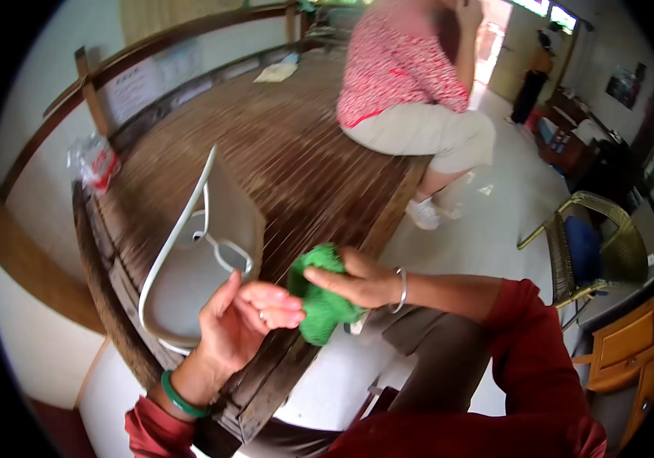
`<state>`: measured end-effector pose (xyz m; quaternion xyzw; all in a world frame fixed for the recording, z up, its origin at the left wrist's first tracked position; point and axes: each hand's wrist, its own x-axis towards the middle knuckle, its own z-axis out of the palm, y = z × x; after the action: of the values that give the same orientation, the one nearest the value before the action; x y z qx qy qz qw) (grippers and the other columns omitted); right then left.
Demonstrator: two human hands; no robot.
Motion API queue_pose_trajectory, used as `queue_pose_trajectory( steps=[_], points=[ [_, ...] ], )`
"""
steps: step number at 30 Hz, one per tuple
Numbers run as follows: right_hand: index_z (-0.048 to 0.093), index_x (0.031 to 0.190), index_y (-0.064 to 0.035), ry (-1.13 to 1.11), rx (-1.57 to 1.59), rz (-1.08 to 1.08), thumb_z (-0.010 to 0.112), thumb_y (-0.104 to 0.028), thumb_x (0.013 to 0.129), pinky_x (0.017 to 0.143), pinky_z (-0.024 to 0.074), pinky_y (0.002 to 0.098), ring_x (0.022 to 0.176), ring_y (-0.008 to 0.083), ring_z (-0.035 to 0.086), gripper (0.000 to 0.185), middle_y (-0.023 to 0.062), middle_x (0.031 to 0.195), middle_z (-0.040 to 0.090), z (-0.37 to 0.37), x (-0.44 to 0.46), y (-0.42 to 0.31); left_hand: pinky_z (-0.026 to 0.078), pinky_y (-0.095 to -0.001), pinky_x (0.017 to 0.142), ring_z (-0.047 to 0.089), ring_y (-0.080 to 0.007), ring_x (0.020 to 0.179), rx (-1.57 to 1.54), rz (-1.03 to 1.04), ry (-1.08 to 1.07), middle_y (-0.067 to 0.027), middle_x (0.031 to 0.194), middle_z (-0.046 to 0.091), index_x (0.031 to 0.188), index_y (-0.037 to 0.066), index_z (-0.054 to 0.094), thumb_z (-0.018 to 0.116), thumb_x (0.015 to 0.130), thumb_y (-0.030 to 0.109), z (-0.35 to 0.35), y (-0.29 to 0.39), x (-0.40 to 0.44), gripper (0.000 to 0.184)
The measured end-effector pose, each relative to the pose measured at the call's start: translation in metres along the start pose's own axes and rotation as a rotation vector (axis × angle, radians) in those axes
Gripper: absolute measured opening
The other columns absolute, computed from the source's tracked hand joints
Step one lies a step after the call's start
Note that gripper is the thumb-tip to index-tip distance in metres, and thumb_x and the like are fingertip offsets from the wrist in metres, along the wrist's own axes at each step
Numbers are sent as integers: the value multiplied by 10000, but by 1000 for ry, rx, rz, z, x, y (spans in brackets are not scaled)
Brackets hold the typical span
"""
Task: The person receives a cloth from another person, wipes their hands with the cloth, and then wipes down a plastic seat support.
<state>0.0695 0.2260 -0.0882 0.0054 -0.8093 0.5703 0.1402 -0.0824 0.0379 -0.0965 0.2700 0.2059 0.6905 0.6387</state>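
Observation:
My right hand (365, 281), with a silver bangle at the wrist, grips a green woolly piece (323, 301) that looks knitted or crocheted. Its thumb lies across the front, and the other fingers are behind the piece. Palm up, my left hand (239, 317) is open just to the left, fingers stretched toward the green piece. The fingertips are at its edge; whether they touch it I cannot tell. Behind my left hand, a beige bag (197, 278) with white trim and white handles stands on the wooden platform (243, 145).
A person (411, 84) in a red-and-white top sits on the platform's edge. At the platform's left lies a red-and-clear plastic package (96, 162). A wicker chair (617, 240) and a wooden cabinet (624, 343) stand at the right. Another person (534, 76) stands near the doorway.

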Motion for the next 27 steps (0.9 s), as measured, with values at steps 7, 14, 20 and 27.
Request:
queue_pose_trajectory(
  steps=[7,14,20,27],
  points=[
    [275,1447,-33,-109,308,-20,432,-421,1011,868,529,322,992,180,619,604,151,1122,605,13,-7,-14,322,-418,1108,444,-267,1302,155,55,82,-149,1382,481,1413,-26,351,552,902,432,17,-18,5,715],
    [235,1495,-46,131,181,-156,466,-306,1005,1092,333,360,1328,245,396,601,162,1452,401,9,-2,-12,246,-413,1151,365,-261,1353,276,41,133,-134,1427,408,1418,-41,322,639,831,343,31,-14,11,769],
    [349,1456,-93,55,-463,-400,631,-292,884,1051,386,431,1299,353,427,668,177,1472,349,21,-5,-6,287,-370,1111,423,-236,1289,95,-23,61,-130,1389,435,1427,-12,299,672,782,330,34,-25,4,820],
    [485,1341,-76,48,-610,-342,729,-299,759,810,526,414,962,344,619,669,155,1117,570,27,-8,15,311,-351,1095,489,-215,1218,-44,-130,198,-90,1286,548,1336,26,430,711,728,359,18,-37,2,748]
  ],
)
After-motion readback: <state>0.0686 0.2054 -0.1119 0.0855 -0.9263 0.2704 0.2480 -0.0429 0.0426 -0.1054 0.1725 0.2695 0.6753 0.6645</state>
